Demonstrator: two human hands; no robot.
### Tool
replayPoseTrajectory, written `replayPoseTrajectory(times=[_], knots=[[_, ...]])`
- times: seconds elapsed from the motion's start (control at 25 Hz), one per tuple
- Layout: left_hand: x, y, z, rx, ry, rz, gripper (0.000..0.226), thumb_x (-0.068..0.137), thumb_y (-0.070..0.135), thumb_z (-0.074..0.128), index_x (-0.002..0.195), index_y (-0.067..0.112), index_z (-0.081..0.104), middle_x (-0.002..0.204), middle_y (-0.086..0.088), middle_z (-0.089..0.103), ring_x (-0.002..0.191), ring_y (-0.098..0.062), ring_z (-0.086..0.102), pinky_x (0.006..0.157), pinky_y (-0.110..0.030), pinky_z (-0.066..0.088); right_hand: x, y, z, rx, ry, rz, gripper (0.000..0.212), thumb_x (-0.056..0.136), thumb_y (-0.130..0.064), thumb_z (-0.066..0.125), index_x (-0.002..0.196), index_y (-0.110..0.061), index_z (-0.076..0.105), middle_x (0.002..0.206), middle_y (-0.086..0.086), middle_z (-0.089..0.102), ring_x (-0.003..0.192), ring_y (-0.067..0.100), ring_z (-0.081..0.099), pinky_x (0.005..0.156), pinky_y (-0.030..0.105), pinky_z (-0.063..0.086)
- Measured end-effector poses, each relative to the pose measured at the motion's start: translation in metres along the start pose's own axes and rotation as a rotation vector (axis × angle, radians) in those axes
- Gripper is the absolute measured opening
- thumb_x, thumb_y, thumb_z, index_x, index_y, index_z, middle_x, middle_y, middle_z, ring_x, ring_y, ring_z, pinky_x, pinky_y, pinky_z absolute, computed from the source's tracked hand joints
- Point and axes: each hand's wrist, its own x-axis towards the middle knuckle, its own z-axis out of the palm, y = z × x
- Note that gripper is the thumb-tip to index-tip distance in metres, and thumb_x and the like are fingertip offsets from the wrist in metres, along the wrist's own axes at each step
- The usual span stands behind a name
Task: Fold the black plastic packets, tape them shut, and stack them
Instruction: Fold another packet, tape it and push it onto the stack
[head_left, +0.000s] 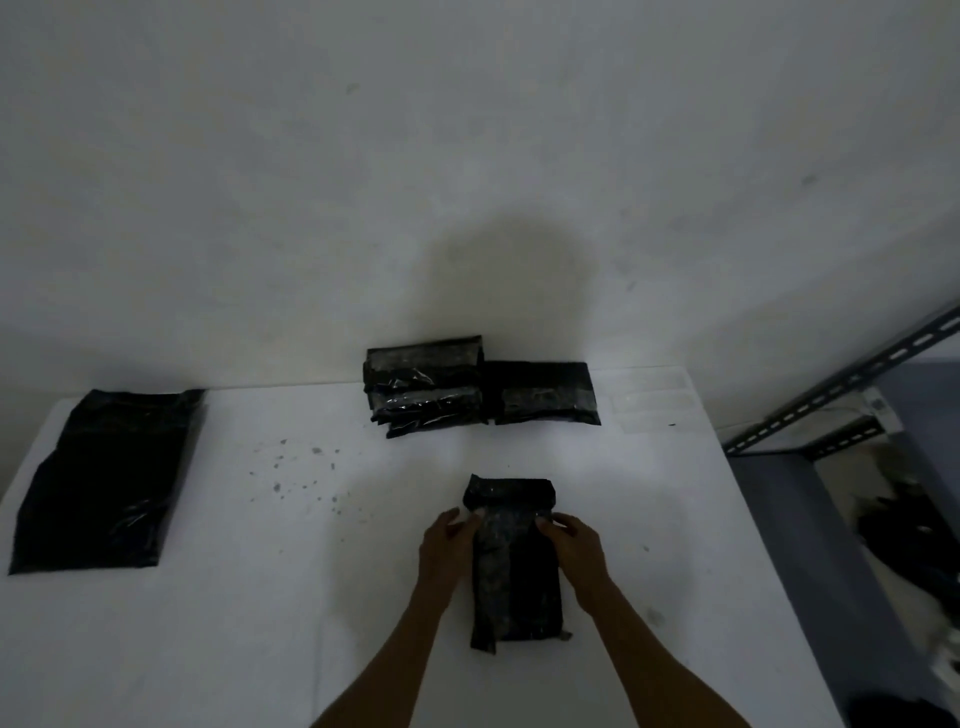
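While the left hand (449, 545) and right hand (574, 545) pinch the folded packet (517, 577), taped stacks (426, 387) sit beyond, flat bags (104, 478) leftward.

No legible text anywhere. The folded packet (514, 561) and the stacked packets (426, 387) show only glare on plastic and tape. The pale tag (878, 406) on the metal rack (841, 384) at right has dark marks, too blurred to read.

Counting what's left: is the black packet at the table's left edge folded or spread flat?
Spread flat: the left packet lies at full length, much larger than the folded packets in the stack.
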Motion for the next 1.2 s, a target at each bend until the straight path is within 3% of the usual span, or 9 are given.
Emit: replayPoseTrajectory(times=[0.08,0.12,0.24,0.4,0.56,0.72,0.84,1.0,1.2], knots=[[0.015,0.01,0.003,-0.058,-0.056,-0.074,0.039,0.078,0.049,0.077,0.069,0.015,0.06,0.074,-0.003,0.061,0.068,-0.013,0.056,0.062,-0.021,0.044,0.006,-0.006,0.002,0.079,-0.036,0.035,0.047,0.084,-0.037,0.076,0.121,-0.008,0.067,0.114,0.009,0.069,0.101,0.022,0.065,0.092,0.036,0.055],[0.022,0.009,0.004,-0.071,-0.063,-0.098,0.042,0.076,0.046,0.08,0.063,0.014,0.055,0.07,-0.006,0.059,0.064,-0.014,0.054,0.06,-0.021,0.043,0.008,-0.009,0.002,0.119,-0.048,0.038,0.038,0.084,-0.035,0.076,0.112,-0.01,0.071,0.109,0.009,0.071,0.097,0.021,0.067,0.085,0.032,0.057],[0.033,0.005,0.01,-0.1,-0.042,-0.119,0.037,0.071,0.039,0.085,0.077,0.009,0.066,0.079,-0.01,0.064,0.07,-0.016,0.058,0.064,-0.025,0.047,0.014,-0.017,0.002,0.179,-0.059,0.029,0.028,0.083,-0.038,0.076,0.093,-0.012,0.074,0.094,0.004,0.073,0.087,0.016,0.067,0.072,0.023,0.055],[0.035,0.014,0.022,-0.253,0.0,-0.128,0.031,0.077,0.026,0.083,0.096,0.005,0.07,0.093,-0.006,0.072,0.084,-0.019,0.066,0.069,-0.023,0.054,0.029,-0.019,-0.001,0.186,-0.043,-0.012,0.035,0.077,-0.042,0.081,0.098,-0.015,0.074,0.093,0.002,0.074,0.09,0.018,0.068,0.081,0.029,0.057],[0.04,0.016,0.027,-0.356,-0.002,-0.144,0.018,0.079,0.024,0.081,0.079,0.007,0.077,0.087,-0.009,0.074,0.088,-0.024,0.066,0.082,-0.032,0.056,0.035,-0.025,-0.009,0.318,-0.06,0.067,0.02,0.079,-0.023,0.082,0.086,-0.006,0.077,0.091,0.012,0.075,0.088,0.025,0.069,0.07,0.025,0.056],[0.037,0.016,0.024,-0.357,0.01,-0.08,0.037,0.084,0.03,0.077,0.091,-0.006,0.073,0.088,-0.013,0.072,0.084,-0.023,0.065,0.082,-0.035,0.057,0.037,-0.024,-0.015,0.346,0.041,0.008,0.02,0.081,-0.028,0.081,0.088,-0.011,0.078,0.088,0.008,0.076,0.091,0.027,0.07,0.084,0.039,0.059],[0.033,0.018,0.021,-0.349,0.032,-0.073,0.029,0.086,0.034,0.074,0.08,0.006,0.074,0.081,-0.007,0.072,0.078,-0.018,0.067,0.072,-0.027,0.058,0.037,-0.027,-0.022,0.286,0.09,-0.099,0.016,0.085,-0.029,0.077,0.081,-0.014,0.078,0.078,0.011,0.073,0.08,0.026,0.069,0.079,0.044,0.06],[0.027,0.021,0.021,-0.364,0.049,-0.07,0.026,0.092,0.034,0.067,0.074,0.017,0.073,0.082,-0.001,0.074,0.085,-0.021,0.069,0.074,-0.029,0.057,0.031,-0.029,-0.023,0.25,0.101,-0.158,0.031,0.091,-0.032,0.069,0.071,-0.009,0.074,0.065,0.007,0.067,0.065,0.018,0.061,0.07,0.038,0.055],[0.025,0.02,0.022,-0.322,-0.085,-0.069,0.03,0.084,0.037,0.076,0.097,0.01,0.075,0.095,-0.005,0.075,0.09,-0.018,0.07,0.08,-0.031,0.059,0.028,-0.033,-0.022,0.323,-0.136,0.02,0.037,0.076,-0.029,0.085,0.107,-0.012,0.072,0.1,0.007,0.075,0.094,0.021,0.071,0.088,0.036,0.058]])
